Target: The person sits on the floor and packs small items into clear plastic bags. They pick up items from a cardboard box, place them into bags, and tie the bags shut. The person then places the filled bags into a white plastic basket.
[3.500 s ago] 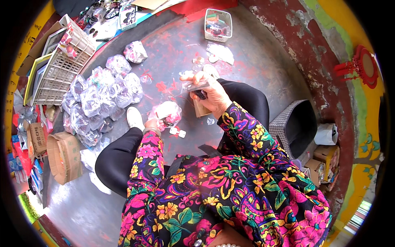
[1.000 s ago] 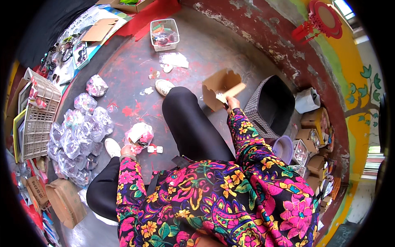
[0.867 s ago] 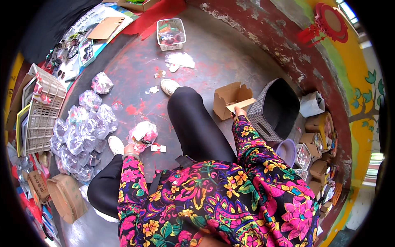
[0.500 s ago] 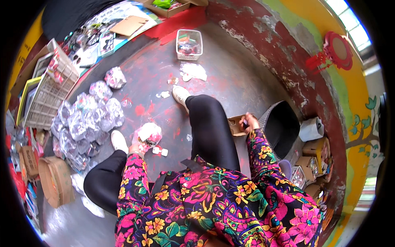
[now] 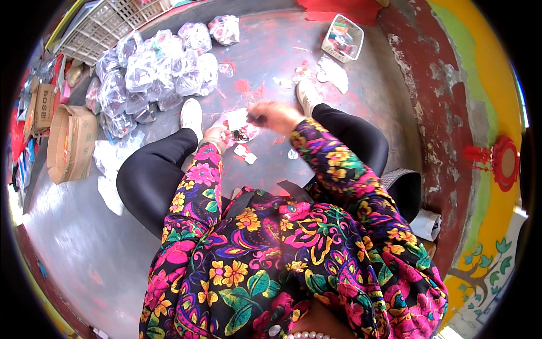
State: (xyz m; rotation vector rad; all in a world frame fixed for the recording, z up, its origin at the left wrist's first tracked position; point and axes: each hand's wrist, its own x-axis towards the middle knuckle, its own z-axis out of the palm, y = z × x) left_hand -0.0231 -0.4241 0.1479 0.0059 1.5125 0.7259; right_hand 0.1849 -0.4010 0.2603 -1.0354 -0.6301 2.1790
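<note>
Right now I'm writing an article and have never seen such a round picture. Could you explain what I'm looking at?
There is no machine here: these are a person's bare hands, seen from a camera worn on that person's head and looking down. Its wide lens bends straight edges.

The left hand holds a clear bag with pink and white contents. The right hand, blurred, holds a small dark thing, too unclear to name.

On the floor are a heap of filled bags at upper left, a basket at upper right and a carton at far left.
</note>
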